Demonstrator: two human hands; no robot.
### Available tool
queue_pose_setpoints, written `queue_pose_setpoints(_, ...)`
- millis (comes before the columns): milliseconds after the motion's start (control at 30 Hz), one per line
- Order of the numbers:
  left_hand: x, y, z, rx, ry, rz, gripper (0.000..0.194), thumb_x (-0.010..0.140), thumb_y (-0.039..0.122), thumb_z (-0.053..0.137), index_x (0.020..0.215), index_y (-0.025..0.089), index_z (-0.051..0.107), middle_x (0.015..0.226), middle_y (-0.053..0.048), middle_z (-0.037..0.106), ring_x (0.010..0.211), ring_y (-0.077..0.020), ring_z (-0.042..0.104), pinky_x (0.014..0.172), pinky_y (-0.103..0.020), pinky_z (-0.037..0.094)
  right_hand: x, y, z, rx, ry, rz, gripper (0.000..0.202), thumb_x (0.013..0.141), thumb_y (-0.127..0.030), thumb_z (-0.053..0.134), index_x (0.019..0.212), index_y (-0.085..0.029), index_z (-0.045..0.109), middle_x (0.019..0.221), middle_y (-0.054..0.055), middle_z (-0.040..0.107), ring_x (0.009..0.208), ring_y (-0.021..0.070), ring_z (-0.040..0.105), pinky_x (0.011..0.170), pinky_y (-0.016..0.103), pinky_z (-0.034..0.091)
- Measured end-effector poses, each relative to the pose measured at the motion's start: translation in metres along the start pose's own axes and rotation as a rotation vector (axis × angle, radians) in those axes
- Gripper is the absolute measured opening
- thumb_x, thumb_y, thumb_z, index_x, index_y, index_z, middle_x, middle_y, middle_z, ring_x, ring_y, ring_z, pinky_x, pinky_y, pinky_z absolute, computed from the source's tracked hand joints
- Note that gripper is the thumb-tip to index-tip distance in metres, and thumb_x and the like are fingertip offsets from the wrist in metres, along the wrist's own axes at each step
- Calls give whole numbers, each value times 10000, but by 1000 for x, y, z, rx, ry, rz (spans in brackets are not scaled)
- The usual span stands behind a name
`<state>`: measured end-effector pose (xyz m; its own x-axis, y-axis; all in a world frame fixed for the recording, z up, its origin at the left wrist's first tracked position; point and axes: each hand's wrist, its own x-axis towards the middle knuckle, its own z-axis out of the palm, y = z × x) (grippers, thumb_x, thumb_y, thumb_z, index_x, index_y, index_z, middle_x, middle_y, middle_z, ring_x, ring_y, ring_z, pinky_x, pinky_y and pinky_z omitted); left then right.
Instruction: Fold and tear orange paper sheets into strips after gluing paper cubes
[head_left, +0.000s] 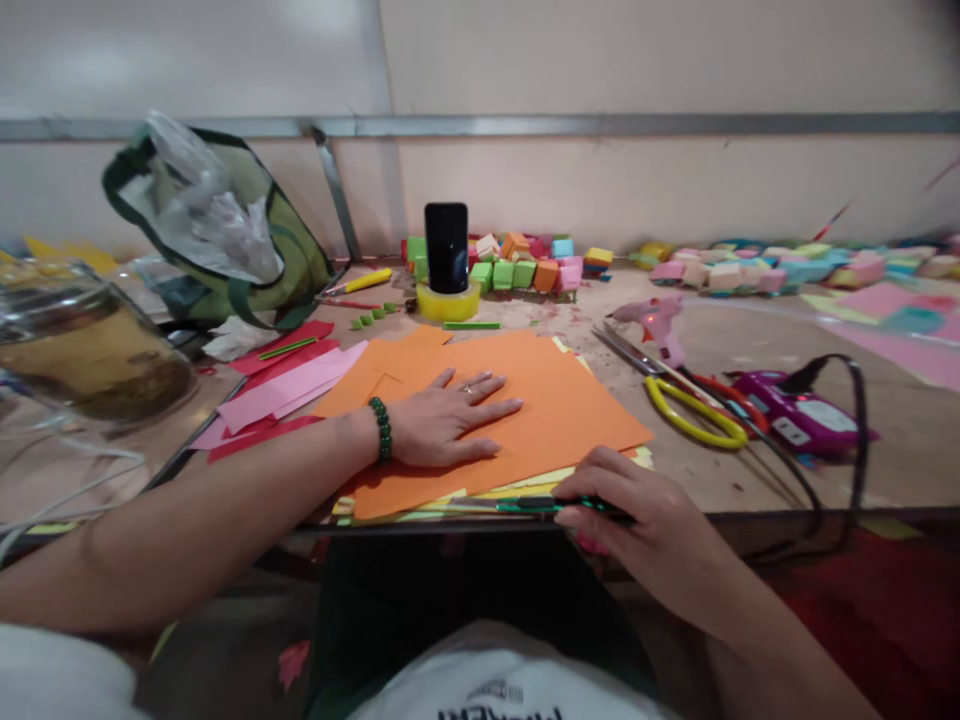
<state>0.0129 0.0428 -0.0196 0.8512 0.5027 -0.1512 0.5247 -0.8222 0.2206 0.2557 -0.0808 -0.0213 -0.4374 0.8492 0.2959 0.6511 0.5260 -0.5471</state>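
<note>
My left hand lies flat with its fingers spread on a sheet of orange paper, pressing it against the stack under it. Yellow and pale green sheets stick out below the orange one along the near edge. A utility knife with a green and black body is gripped in my right hand, its thin end pointing left along the stack's near edge. My right fingers hide part of its body. A cut line shows in the orange paper left of my left fingers.
Yellow-handled scissors, a pink glue gun and a purple power box with a black cable are on the right. A phone stands in a tape roll before folded paper pieces. At left are a jar and a green bag.
</note>
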Motion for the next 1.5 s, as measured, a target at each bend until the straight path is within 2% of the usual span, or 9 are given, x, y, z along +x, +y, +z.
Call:
queue_pose_setpoints(200, -1, -2, 0, 10, 52, 28, 853, 794, 740, 411, 1492, 305, 187, 1569, -166, 113, 1438, -360, 106, 1090, -638, 19, -24, 43, -34, -400, 530, 182, 184, 908, -288, 493, 1000, -197, 624, 989, 85, 642, 923, 236, 615, 761, 339, 472)
queue_pose_setpoints(267, -2, 0, -3, 22, 89, 44, 918, 734, 772, 466, 1483, 290, 240, 1558, -186, 158, 1427, -386, 133, 1089, -641, 21, -29, 65, -37, -571, 575, 305, 243, 904, -277, 455, 1036, -158, 621, 965, 114, 639, 853, 258, 620, 690, 361, 475)
queue_pose_setpoints(467, -3, 20, -10, -6, 162, 119, 998, 611, 766, 614, 1436, 260, 370, 1419, -201, 424, 1293, -383, 394, 1098, -598, 152, -31, 83, -30, -804, 497, 359, 242, 892, -326, 462, 869, -194, 664, 876, 102, 660, 839, 297, 591, 693, 419, 472)
queue_pose_setpoints(733, -7, 29, -14, -66, 167, 147, 671, 772, 569, 596, 1358, 270, 465, 1357, -122, 534, 1225, -328, 499, 1113, -588, 142, -15, 63, -22, -519, 310, 86, 355, 885, -246, 515, 1228, -167, 562, 1226, 119, 592, 1146, 250, 529, 946, 409, 462)
queue_pose_setpoints(867, -9, 27, -16, -92, 195, 134, 581, 809, 549, 566, 1308, 255, 518, 1254, -91, 621, 1111, -283, 588, 1102, -526, 233, -3, 61, -21, -465, 208, 127, 251, 904, -203, 475, 1076, -206, 657, 1081, 76, 684, 995, 220, 618, 856, 377, 509)
queue_pose_setpoints(1067, 1, 10, -7, -81, 364, -151, 727, 819, 664, 465, 1353, 170, 483, 1349, -171, 513, 1208, -320, 497, 1024, -449, 380, 1, 54, -27, -452, 209, 87, 217, 902, -202, 472, 824, -221, 674, 868, 47, 705, 853, 187, 631, 770, 314, 511)
queue_pose_setpoints(1233, 8, -5, -4, -85, 326, -312, 1004, 653, 773, 563, 1411, 139, 386, 1331, -224, 490, 1220, -396, 455, 1013, -522, 361, -1, 54, -21, -437, 282, 222, 295, 902, -400, 511, 1080, -193, 624, 1054, 99, 682, 973, 243, 635, 794, 380, 510)
queue_pose_setpoints(1367, 8, -9, -6, -200, 356, -351, 1108, 566, 712, 688, 1440, 136, 327, 1304, -220, 494, 1200, -384, 470, 989, -487, 383, 2, 61, -19, -378, 333, 291, 360, 846, -417, 575, 1114, -182, 624, 955, 90, 696, 868, 233, 649, 715, 356, 513)
queue_pose_setpoints(1500, 10, -22, -5, -440, 415, -409, 930, 505, 580, 786, 1277, 137, 515, 1133, -153, 599, 1021, -320, 566, 844, -396, 449, 4, 68, -18, -279, 347, 294, 292, 828, -342, 569, 1059, -176, 635, 827, 54, 669, 740, 193, 631, 650, 319, 503)
